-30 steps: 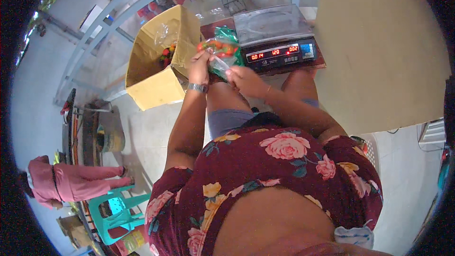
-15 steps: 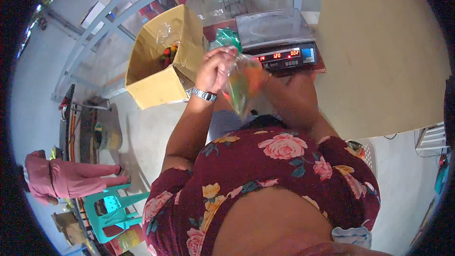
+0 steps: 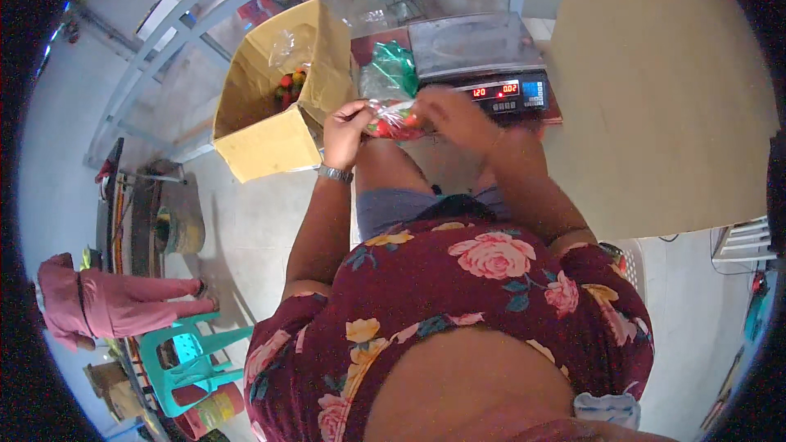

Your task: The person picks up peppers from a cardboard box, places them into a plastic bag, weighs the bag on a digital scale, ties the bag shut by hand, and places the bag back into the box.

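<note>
A clear plastic bag [image 3: 399, 124] with red and some green produce inside, too blurred to name, lies on its side above my lap. My left hand [image 3: 345, 129] pinches its left end between thumb and fingers; a wristwatch is on that wrist. Over the bag's right end is my right hand [image 3: 460, 117], its fingers smeared by motion, so their grip does not show. Just beyond the bag, a pile of clear and green plastic bags [image 3: 393, 69] rests beside a digital scale [image 3: 503, 94], whose red display is lit and whose flat metal pan [image 3: 471, 41] holds nothing.
To the left stands an open cardboard box [image 3: 270, 155] with several bagged red and green items [image 3: 290, 87] inside. A large tan board [image 3: 655, 98] fills the right. At the far left, a person in pink [image 3: 123, 303] bends near a turquoise plastic chair [image 3: 176, 364].
The filled bag has gone from hanging upright to lying sideways. My left hand has moved slightly left and down; my right hand has come up to the bag. Green plastic now shows uncovered beside the scale.
</note>
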Tool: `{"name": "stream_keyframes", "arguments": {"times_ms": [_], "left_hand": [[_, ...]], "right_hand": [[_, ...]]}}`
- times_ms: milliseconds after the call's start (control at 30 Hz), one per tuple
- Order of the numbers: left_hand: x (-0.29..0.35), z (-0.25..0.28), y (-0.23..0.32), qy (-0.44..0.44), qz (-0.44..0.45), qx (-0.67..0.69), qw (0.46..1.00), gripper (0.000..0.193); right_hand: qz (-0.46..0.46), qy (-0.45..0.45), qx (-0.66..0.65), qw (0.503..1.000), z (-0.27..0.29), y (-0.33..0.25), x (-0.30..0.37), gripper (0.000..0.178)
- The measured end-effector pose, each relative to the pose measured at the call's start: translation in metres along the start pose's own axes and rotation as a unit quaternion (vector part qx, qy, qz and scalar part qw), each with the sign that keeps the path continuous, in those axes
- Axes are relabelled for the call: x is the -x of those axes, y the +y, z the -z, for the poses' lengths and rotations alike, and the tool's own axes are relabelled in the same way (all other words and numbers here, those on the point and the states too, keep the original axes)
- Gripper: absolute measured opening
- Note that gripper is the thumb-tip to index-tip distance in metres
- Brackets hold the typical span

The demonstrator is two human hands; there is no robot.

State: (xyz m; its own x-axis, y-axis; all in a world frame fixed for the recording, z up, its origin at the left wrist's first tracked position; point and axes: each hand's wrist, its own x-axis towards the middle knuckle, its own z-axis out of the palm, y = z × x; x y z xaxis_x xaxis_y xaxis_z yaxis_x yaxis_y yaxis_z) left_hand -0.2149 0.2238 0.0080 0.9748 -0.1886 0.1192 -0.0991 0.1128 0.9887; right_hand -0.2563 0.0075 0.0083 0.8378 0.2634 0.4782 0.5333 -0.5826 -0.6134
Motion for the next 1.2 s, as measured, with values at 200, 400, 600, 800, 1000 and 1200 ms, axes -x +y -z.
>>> {"name": "stream_keyframes", "arguments": {"times_ms": [200,400,600,800,1000,1200], "left_hand": [[0.019,-0.022,0.059,-0.324,-0.090,-0.003,0.942,0.015],[0.015,-0.073,0.069,-0.316,-0.051,0.200,0.926,0.016],[-0.007,-0.075,0.046,-0.003,0.099,0.304,0.947,0.020],[-0.008,-0.040,-0.003,0.026,0.092,0.014,0.995,0.015],[0.009,-0.018,0.014,-0.244,-0.055,-0.108,0.962,0.014],[0.006,-0.029,0.054,-0.414,-0.101,-0.018,0.905,0.015]], "right_hand": [[0.029,-0.159,-0.217,0.963,0.063,-0.005,-0.022,0.024],[-0.117,-0.188,-0.513,0.829,0.008,0.022,-0.007,0.026],[-0.110,-0.155,-0.800,0.570,-0.051,0.022,0.015,0.028],[-0.263,-0.050,-0.517,0.813,-0.052,0.018,0.016,0.025],[0.131,-0.027,0.053,0.990,0.027,0.007,0.002,0.020],[0.019,-0.261,-0.272,0.926,0.050,0.001,-0.012,0.023]]}}
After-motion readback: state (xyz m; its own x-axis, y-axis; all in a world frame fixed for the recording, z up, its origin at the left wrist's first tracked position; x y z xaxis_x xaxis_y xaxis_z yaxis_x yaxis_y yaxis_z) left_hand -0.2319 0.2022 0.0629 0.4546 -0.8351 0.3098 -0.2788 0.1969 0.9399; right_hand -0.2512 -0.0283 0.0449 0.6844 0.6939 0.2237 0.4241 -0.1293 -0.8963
